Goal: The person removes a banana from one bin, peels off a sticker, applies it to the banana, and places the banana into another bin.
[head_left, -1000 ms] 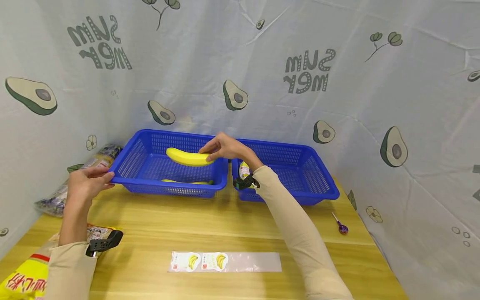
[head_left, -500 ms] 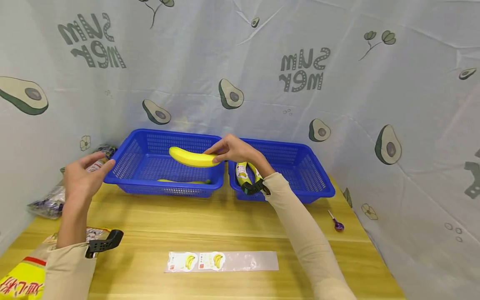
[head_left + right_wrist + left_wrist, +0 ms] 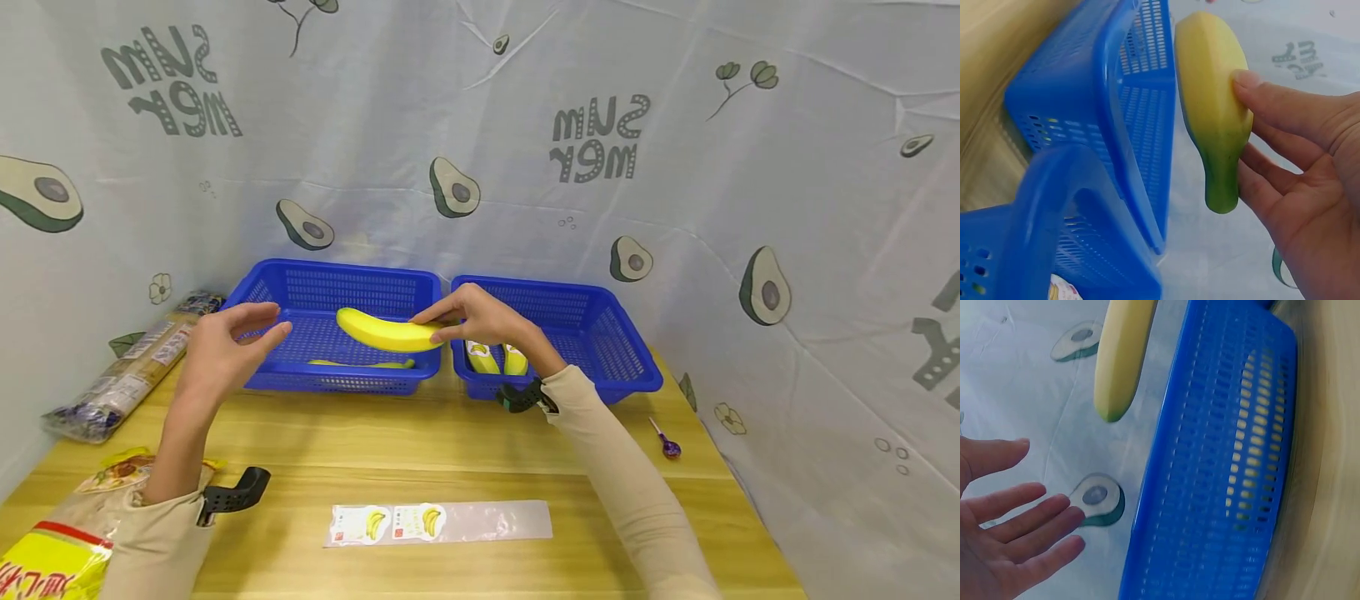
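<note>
A yellow banana (image 3: 386, 332) is pinched by my right hand (image 3: 480, 321) above the front of the left blue basket (image 3: 337, 379). The right wrist view shows the thumb and fingers on the banana (image 3: 1213, 94) near its green stem. My left hand (image 3: 228, 346) is raised over that basket's left end, fingers spread, touching nothing; in the left wrist view it is apart from the banana's tip (image 3: 1113, 394). Another banana (image 3: 360, 364) lies in the left basket, mostly hidden by the front wall. Two bananas with stickers (image 3: 482, 358) lie in the right blue basket (image 3: 637, 379).
A clear strip (image 3: 502, 521) with two banana stickers lies on the wooden table (image 3: 390, 458). A lollipop (image 3: 667, 443) is at the right. Packaged goods (image 3: 135, 367) lie along the left wall, and a yellow-labelled bag (image 3: 60, 550) sits at front left.
My left hand has let go of the left basket's rim and moved right, toward the banana. My right hand, holding the banana, has shifted slightly right and down.
</note>
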